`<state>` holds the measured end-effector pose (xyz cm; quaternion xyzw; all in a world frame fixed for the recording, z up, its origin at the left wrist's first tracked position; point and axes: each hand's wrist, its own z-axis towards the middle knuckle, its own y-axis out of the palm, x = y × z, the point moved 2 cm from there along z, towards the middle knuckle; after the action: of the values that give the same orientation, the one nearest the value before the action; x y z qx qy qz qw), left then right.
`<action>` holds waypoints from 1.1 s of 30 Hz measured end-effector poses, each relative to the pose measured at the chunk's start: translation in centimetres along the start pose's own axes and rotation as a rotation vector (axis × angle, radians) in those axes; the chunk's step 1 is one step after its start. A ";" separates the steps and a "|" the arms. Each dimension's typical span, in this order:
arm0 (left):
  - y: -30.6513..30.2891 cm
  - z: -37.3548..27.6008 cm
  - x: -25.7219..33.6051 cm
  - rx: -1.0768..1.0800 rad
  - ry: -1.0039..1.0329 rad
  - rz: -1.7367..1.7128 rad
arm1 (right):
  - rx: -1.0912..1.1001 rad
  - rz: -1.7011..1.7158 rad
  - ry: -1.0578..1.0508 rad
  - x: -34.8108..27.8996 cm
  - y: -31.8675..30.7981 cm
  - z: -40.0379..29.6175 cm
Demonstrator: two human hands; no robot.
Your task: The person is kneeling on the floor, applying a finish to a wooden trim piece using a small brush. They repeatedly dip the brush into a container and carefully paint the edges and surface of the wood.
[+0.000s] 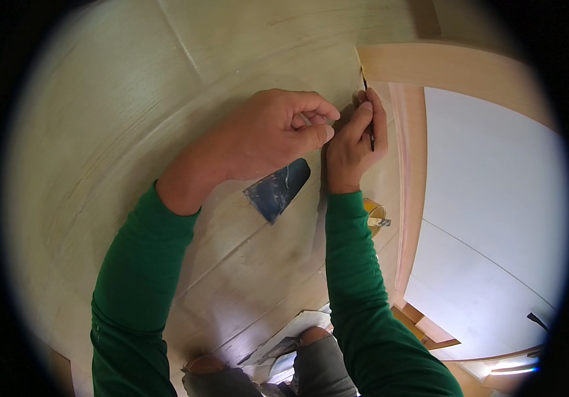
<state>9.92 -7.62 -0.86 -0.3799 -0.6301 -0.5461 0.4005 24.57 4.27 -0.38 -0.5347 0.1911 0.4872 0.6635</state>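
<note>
My right hand (pixel 356 144) is closed around a thin dark tool (pixel 365 80), perhaps a fine brush. Its tip meets the corner where the end of a light wood trim board (pixel 413 62) joins the pale tiled surface (pixel 244 278). Left of it, my left hand (pixel 284 131) is loosely curled above the surface. Its thumb and fingertips are slightly apart, and I see nothing between them. Partly beneath this hand is a dark blue flat spreader (pixel 279 191) with pale smears. Whether the hand touches the spreader cannot be told.
Beside my right sleeve is a small yellow and gold tin (pixel 374 211) with a flat smeared piece across it. White panels (pixel 493 198) framed by a wood strip (pixel 413 198) stand on the right. Printed sheets (pixel 284 342) lie by my knees. A bright light (pixel 512 370) shows lower right.
</note>
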 end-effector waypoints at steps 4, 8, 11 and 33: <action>0.0 0.0 0.0 -0.005 0.021 0.026 | 0.028 0.057 0.025 0.1 -1.1 -1.0; 0.0 -0.1 0.1 -0.019 0.016 0.009 | -0.032 0.015 -0.025 -0.1 -0.8 -0.6; 0.1 -0.1 0.1 -0.006 0.030 -0.001 | -0.032 -0.002 0.011 -0.1 -0.9 -0.5; 3.3 3.9 0.6 0.600 0.254 1.464 | -0.309 -0.403 -0.158 -0.5 -5.6 -6.2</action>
<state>12.37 -3.32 0.66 -0.5078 -0.2907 0.0090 0.8109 30.75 -1.21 0.75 -0.6171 -0.0483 0.4089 0.6706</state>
